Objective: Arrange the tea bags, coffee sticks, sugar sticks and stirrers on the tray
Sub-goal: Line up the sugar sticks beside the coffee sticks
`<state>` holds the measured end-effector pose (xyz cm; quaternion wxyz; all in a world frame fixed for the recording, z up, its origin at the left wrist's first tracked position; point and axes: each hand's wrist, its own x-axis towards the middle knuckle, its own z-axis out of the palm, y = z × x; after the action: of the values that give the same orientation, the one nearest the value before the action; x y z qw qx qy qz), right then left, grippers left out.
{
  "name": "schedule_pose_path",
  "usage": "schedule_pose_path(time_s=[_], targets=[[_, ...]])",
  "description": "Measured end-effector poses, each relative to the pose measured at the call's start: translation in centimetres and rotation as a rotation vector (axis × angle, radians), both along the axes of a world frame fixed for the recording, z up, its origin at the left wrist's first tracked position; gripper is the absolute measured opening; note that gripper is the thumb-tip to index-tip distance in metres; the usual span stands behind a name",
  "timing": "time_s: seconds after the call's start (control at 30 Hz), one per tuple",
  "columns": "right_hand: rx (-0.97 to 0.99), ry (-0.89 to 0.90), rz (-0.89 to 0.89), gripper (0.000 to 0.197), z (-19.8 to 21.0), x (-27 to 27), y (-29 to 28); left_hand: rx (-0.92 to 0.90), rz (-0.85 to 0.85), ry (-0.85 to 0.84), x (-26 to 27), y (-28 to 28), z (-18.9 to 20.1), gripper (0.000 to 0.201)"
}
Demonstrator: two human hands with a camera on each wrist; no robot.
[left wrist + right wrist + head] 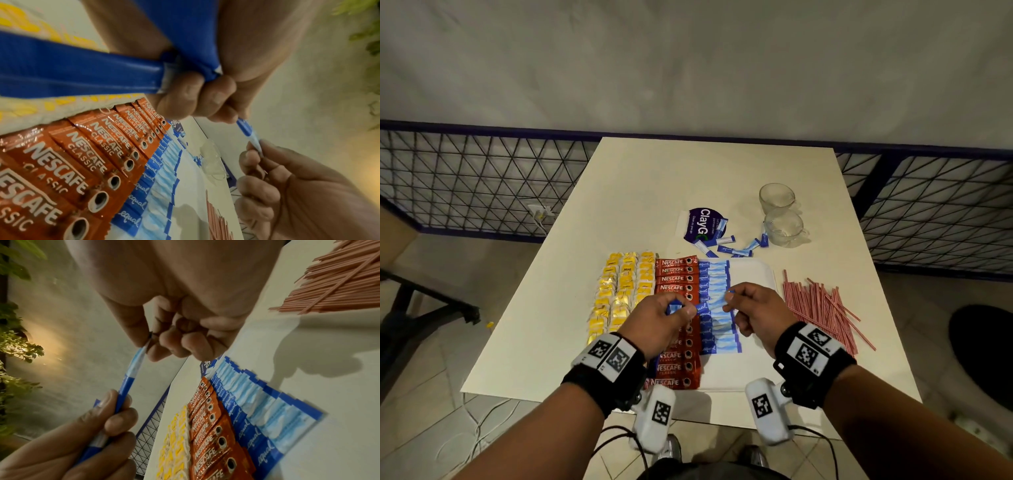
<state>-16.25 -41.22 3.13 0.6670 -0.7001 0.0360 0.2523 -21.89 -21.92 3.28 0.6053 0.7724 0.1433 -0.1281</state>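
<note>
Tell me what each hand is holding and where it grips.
Left hand grips a small bunch of blue sugar sticks by their dark blue ends; right hand pinches the light blue end of one stick from that bunch.

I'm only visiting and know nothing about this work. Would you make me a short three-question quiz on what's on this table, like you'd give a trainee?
1. True or false: the stirrers already lie on the tray.
2. What do the left hand and right hand hold between them?
A. a coffee stick
B. a blue sugar stick
C. a tea bag
3. Fill in: on the tray, the red coffee sticks lie between the yellow tea bags and the ____.

Key
1. False: they lie in a loose pile on the table, right of the tray.
2. B: each hand pinches one end of the sugar stick.
3. the row of sugar sticks.
</note>
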Motion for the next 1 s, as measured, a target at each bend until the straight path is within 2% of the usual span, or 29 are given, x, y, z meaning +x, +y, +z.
schedule_pose_path(time_s=[0.1,0.27,0.47,0.63,0.73,0.83,0.9,1.0], targets=[[-0.055,-0.019,0.031,0.015,-0.3,-0.2,-0.4,0.014,0.023,0.004,0.2,-0.1,-0.4,0.01],[-0.071,0.084,0.033,0.011,-1.8,-0.6,-1.2,0.062,0.036,0.024,-0.5,0.2,-1.1,0.012],[-0.17,0.289,0.023,0.009,-6.5,-1.9,-3.4,0.292,0.386,0.065,-2.1,7.7,-4.0,0.016],[-0.296,0.38,0.001,0.015,-9.0,-2.9,-4.3,0.489,0.457,0.185,-3.9,12.5,-6.7,0.022],[-0.413,0.344,0.039,0.005,-9.3,-2.7,-4.1,0.602,0.462,0.258,-4.8,13.7,-7.6,0.023],[-0.526,0.297,0.076,0.002,-9.2,-2.4,-3.6,0.63,0.459,0.282,-5.5,13.8,-8.1,0.025],[-0.581,0.268,0.086,0.006,-9.2,-2.4,-3.1,0.634,0.457,0.3,-5.8,13.6,-8.3,0.025],[-0.72,0.203,0.131,0.022,-9.2,-2.4,-2.5,0.636,0.453,0.313,-6.1,13.5,-8.2,0.025]])
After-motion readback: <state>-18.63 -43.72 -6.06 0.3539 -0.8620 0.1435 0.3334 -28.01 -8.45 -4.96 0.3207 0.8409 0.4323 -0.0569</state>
